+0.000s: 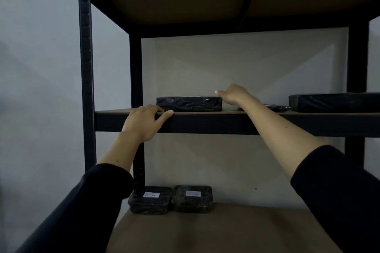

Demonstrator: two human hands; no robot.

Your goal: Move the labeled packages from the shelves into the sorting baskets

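A flat black-wrapped package [189, 103] lies on the middle shelf [216, 122] of a dark metal rack. My right hand [233, 94] reaches over the shelf to the package's right end, thumb on its top edge; the fingers are hidden behind it. My left hand [144, 122] rests on the shelf's front edge just left of the package, fingers laid flat on the board. Two small black packages with white labels, the left label package [151, 200] and the right label package [192, 198], sit side by side on the lower shelf [226, 230]. No basket is in view.
Another large black package [333, 101] lies at the right of the middle shelf, with a thin dark item [276, 107] between it and my right arm. The rack's uprights [86, 68] stand at left. A grey wall is behind.
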